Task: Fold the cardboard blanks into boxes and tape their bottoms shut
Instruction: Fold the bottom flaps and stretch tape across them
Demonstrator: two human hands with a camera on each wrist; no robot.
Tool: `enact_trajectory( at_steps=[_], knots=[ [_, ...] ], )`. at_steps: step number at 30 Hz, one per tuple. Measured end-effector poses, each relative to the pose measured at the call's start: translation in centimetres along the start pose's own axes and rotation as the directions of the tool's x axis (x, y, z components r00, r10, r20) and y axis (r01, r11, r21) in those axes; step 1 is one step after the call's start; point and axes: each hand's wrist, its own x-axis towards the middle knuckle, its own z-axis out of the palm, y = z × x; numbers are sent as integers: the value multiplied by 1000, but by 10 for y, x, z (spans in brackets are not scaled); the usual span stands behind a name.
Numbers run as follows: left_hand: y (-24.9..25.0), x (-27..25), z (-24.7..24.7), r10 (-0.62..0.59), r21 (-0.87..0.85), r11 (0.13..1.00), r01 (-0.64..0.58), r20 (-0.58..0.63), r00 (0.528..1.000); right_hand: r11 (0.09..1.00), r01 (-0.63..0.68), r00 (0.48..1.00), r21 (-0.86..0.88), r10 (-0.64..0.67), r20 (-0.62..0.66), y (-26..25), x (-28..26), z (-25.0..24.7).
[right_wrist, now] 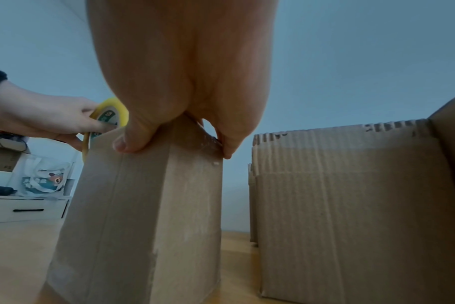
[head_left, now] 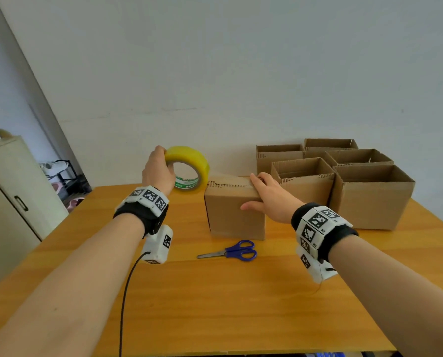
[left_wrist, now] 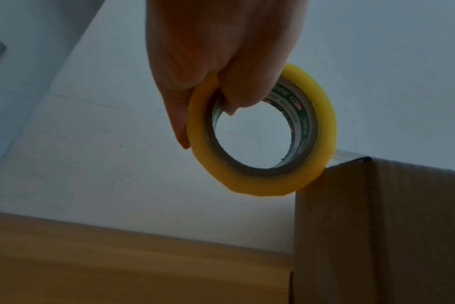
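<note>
A closed cardboard box stands on the wooden table, its flaps meeting on top. My left hand grips a yellow roll of tape through its core, at the box's upper left edge. A clear strip of tape runs from the roll across the box top. My right hand clasps the top right corner, thumb on the near face and fingers over the far side.
Blue-handled scissors lie shut in front of the box. Several open-topped folded boxes are grouped at the back right, close to my right hand. A pale cabinet stands left of the table.
</note>
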Motion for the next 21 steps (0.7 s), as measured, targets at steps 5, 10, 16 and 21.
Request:
enact_trajectory(
  at_steps=[5,10,16,21],
  knots=[
    [-10,-3,5,-33,-8,999,33,19,999,1000,-6,1000,-10,6,7,0,1,1],
    [-14,-3,5,-15,-16,1000,16,38,999,1000,-1,1000,-4,1,4,1,1,1],
    [-15,-4,5,-24,-32,999,26,59,998,1000,-1,1000,-29,1,-2,3,2,-2],
    [-14,-3,0,17,-28,1000,-14,82,996,983,13,998,-186,-24,-57,-6,3,-3]
  ],
)
